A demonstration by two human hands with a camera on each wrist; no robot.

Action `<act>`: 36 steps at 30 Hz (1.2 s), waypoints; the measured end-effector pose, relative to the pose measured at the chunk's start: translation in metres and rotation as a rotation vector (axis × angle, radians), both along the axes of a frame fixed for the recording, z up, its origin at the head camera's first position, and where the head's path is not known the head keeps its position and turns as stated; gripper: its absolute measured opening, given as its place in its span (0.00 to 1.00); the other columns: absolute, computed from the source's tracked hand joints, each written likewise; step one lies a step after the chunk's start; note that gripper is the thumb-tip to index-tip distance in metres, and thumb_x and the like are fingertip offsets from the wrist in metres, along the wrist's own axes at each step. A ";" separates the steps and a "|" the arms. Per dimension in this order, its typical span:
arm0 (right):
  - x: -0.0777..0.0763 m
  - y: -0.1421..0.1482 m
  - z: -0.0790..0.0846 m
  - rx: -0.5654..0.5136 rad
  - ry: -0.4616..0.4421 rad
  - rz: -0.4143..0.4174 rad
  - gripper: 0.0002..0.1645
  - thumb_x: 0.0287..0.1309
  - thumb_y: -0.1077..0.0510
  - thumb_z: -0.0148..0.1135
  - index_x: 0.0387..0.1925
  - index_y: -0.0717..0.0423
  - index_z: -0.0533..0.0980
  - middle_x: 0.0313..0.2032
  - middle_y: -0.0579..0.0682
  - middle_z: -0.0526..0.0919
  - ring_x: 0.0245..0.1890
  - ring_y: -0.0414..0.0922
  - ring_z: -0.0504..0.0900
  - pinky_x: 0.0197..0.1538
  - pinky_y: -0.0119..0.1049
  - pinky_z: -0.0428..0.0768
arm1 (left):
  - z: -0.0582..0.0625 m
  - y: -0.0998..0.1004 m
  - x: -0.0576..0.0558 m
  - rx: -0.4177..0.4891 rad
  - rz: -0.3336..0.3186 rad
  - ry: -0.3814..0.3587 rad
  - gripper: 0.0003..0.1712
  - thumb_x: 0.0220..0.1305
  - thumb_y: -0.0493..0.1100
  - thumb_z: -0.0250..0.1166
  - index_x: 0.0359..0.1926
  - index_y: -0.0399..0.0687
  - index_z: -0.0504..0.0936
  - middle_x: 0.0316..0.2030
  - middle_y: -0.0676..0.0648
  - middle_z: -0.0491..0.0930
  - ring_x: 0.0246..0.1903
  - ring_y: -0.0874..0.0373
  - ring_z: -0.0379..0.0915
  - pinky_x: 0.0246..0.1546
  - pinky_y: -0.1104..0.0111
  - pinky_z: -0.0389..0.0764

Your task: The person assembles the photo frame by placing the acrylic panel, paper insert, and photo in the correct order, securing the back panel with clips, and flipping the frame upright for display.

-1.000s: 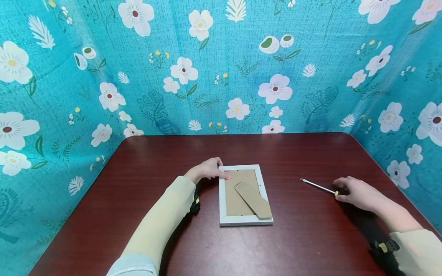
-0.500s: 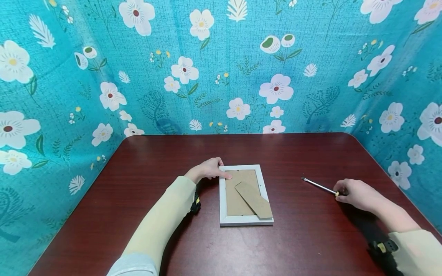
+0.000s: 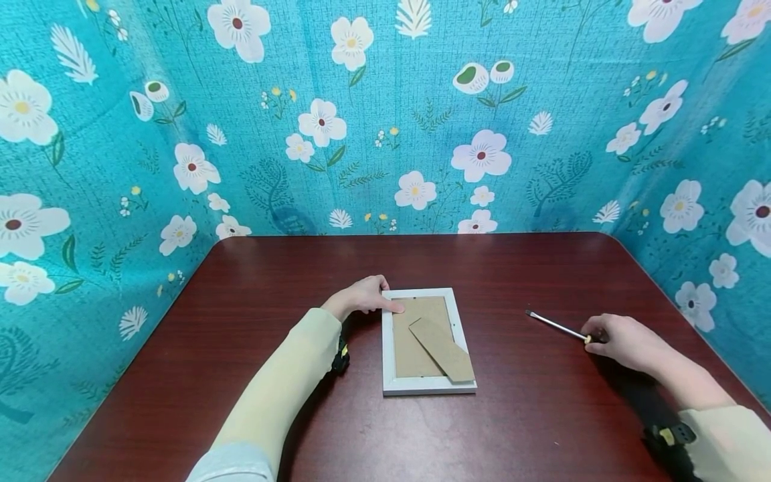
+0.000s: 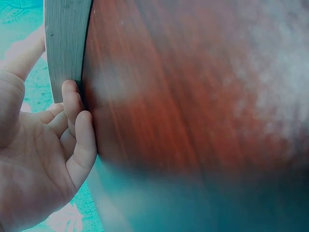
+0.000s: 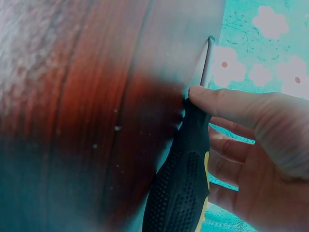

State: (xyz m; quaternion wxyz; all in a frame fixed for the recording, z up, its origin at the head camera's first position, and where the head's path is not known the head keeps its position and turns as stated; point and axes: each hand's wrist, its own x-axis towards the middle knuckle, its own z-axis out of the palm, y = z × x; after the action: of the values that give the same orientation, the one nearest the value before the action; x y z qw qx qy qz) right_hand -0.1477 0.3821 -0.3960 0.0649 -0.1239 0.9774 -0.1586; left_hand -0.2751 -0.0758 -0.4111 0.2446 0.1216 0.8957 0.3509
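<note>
Head: pinching the picture frame (image 3: 429,343), flat on the table (image 3: 289,281), with the left hand (image 3: 364,294); gripping the screwdriver (image 3: 557,325), further right, with the right hand (image 3: 623,340). Left wrist: curling fingers (image 4: 72,104) against the frame. Right wrist: pressing thumb (image 5: 217,100) by the black handle (image 5: 183,183).

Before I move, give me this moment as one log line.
left hand: gripping frame near corner; right hand: holding screwdriver; frame: back up on table; stand: slanted across back; screwdriver: apart from frame
</note>
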 end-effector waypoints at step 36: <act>0.000 0.003 0.002 0.036 0.007 -0.068 0.15 0.47 0.60 0.74 0.36 0.63 0.80 0.31 0.53 0.82 0.29 0.48 0.76 0.34 0.53 0.78 | 0.000 0.000 -0.002 -0.004 0.004 0.002 0.31 0.51 0.55 0.76 0.43 0.44 0.68 0.25 0.48 0.66 0.16 0.59 0.58 0.19 0.69 0.65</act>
State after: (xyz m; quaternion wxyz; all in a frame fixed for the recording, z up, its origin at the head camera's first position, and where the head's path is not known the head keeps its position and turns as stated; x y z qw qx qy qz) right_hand -0.1474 0.3852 -0.3937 0.0582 -0.0902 0.9839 -0.1427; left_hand -0.2769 -0.0760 -0.4115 0.2435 0.1197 0.8967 0.3497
